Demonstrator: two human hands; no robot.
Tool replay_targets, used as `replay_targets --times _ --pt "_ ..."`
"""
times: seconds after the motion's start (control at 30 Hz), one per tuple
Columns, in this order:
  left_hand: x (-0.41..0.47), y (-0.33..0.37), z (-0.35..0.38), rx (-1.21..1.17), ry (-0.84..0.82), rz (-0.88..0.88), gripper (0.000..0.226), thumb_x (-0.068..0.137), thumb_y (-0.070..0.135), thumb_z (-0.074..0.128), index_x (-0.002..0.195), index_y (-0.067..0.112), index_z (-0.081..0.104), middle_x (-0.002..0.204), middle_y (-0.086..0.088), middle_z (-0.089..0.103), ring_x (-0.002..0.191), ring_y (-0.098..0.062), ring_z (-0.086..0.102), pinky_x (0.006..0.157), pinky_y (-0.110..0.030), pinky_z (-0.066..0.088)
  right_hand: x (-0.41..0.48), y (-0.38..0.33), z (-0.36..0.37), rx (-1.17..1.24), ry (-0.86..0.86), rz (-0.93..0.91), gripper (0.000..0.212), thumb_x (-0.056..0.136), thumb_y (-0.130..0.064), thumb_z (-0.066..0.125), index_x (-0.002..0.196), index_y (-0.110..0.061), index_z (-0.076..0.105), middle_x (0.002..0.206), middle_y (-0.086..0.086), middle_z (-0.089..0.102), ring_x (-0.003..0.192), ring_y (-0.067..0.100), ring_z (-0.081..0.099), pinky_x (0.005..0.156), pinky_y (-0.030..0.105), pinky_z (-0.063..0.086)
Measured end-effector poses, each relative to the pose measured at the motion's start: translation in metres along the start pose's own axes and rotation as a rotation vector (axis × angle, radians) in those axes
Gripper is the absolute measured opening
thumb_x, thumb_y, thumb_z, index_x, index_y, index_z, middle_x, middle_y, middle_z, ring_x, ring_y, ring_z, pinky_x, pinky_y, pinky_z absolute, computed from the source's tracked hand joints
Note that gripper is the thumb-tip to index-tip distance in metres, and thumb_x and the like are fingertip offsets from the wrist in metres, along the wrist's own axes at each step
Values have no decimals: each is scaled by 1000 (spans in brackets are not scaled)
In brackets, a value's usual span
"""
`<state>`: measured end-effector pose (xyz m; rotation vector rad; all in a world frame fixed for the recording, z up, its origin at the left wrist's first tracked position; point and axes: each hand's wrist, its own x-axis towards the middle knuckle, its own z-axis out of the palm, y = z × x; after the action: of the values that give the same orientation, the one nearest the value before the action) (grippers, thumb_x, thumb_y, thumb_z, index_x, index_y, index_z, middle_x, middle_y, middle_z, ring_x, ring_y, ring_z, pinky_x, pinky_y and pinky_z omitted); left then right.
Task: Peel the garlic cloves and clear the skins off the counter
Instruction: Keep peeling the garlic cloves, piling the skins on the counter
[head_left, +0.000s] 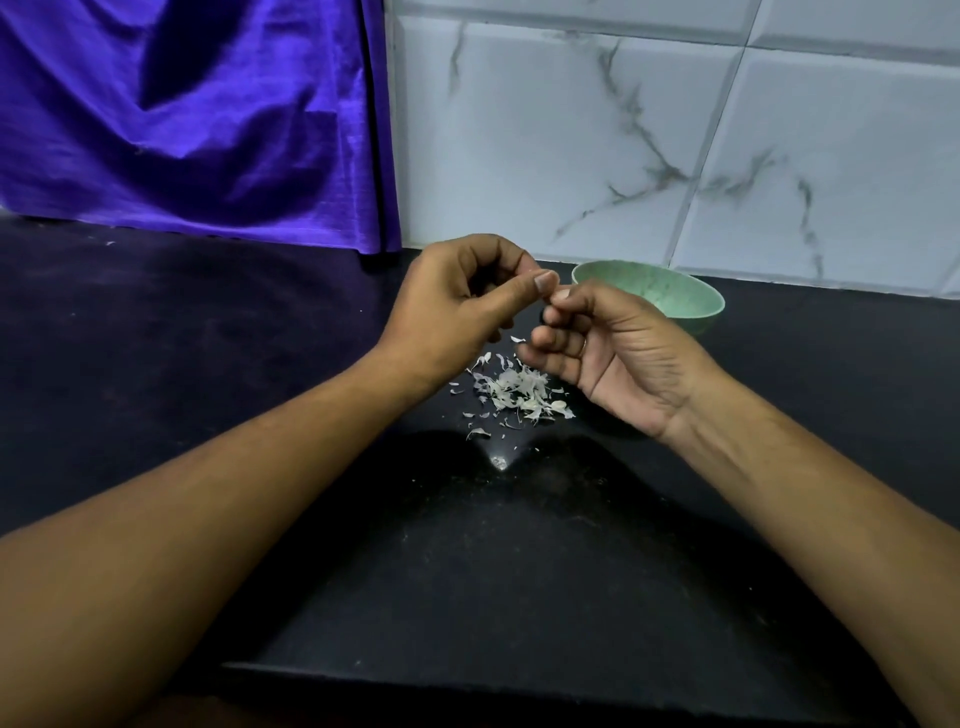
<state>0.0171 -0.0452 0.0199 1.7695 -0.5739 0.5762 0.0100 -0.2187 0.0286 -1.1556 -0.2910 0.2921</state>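
My left hand (457, 301) and my right hand (613, 353) meet above the black counter (519, 545), fingertips together. Both have curled fingers pinching a small garlic clove (555, 295), which is almost wholly hidden between the thumbs. A loose pile of pale garlic skins (514, 392) lies on the counter right below the hands, with a few flakes scattered around it. A green bowl (675, 296) stands behind my right hand near the wall; its contents are hidden.
A purple cloth (197, 119) hangs at the back left down to the counter. A white marble-tiled wall (675, 145) runs behind the bowl. The counter's front edge (467, 670) is close to me.
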Motion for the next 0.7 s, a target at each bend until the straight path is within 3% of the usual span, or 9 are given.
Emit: replay_targets --times 0.13,0.2,0.33,0.47,0.6,0.7 --pt "0 2 -3 289 30 222 13 90 28 79 87 16 75 77 6 69 66 -11 63 59 -27 48 -2 0 1 -131 -13 0 14 96 2 52 86 -6 58 70 5 59 55 14 65 64 36 64" --pt "1 2 -3 356 41 245 14 89 32 78 87 18 75 76 8 69 67 -12 63 60 -29 48 -2 3 2 -190 -18 -22 13 96 2 53 87 -6 58 72 6 60 55 15 65 65 36 64" --pt "2 -5 -4 131 41 52 12 89 25 80 86 14 75 72 2 73 58 -16 66 55 -27 51 -2 3 -3 -416 15 -156 1 96 -4 64 97 -4 65 83 10 68 60 19 69 62 34 63" --pt "2 -7 -4 9 7 -88 9 93 17 76 91 9 74 73 -3 73 55 -10 63 51 -25 52 1 5 -8 -615 49 -221 15 100 -10 64 103 4 67 90 17 73 64 22 71 63 38 62" --pt "2 -6 -3 -97 -25 -191 9 94 13 73 95 4 72 77 -2 73 54 -7 60 50 -22 49 4 8 -12 -722 121 -326 14 88 -8 78 89 -2 66 72 14 70 63 23 71 64 43 62" --pt "0 -6 -1 -138 -56 -224 14 93 15 76 94 2 71 73 -4 71 55 -9 60 50 -22 49 5 6 -14 -740 122 -385 16 87 -7 80 86 -8 64 72 12 71 62 23 72 64 41 62"
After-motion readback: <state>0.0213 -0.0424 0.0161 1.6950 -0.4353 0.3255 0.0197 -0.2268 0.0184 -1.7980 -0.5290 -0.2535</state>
